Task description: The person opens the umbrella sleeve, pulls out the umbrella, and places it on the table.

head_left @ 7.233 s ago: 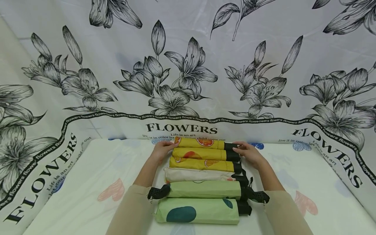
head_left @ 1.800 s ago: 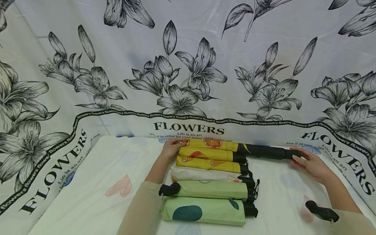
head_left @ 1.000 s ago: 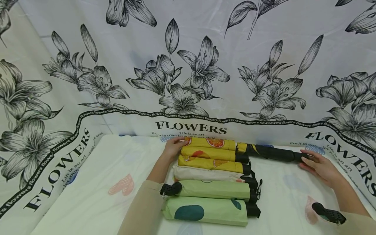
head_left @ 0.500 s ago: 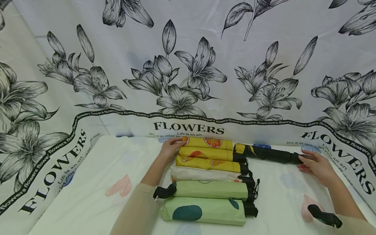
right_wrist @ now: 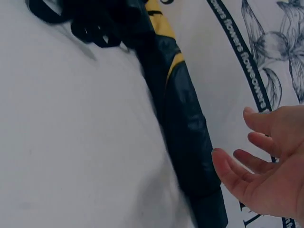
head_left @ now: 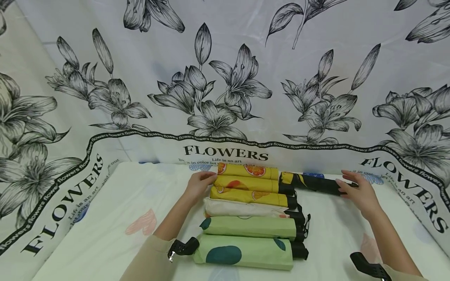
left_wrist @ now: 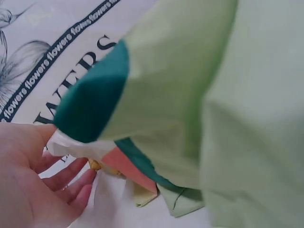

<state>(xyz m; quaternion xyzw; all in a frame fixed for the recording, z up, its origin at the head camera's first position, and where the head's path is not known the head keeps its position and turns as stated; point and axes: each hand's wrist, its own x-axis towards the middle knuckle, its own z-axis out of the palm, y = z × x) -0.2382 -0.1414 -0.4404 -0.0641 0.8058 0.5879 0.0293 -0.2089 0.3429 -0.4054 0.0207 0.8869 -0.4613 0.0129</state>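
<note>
A black folding umbrella point(head_left: 318, 184) with a yellow tip lies at the back, to the right of a yellow orange-print cover point(head_left: 235, 171). My right hand point(head_left: 362, 195) is at the umbrella's handle end; the right wrist view has its fingers point(right_wrist: 228, 173) spread beside the black umbrella point(right_wrist: 187, 137), not wrapped round it. At the left end of the cover is my left hand point(head_left: 198, 187), fingertips right at its edge. In the left wrist view this hand point(left_wrist: 38, 180) has loosely bent fingers with nothing in them, partly behind a green cover point(left_wrist: 161, 85).
In front of the orange-print cover lie two yellow covered umbrellas point(head_left: 242, 184), a cream one point(head_left: 242, 207) and two green ones point(head_left: 260, 251), black handles rightward. They rest on a white sheet point(head_left: 105, 234). A flower-print curtain point(head_left: 225, 86) rises close behind.
The black umbrella has come out of the back yellow cover, toward the right. Just now my right hand lets go of its handle and shifts left; my left hand slips off the cover toward me.
</note>
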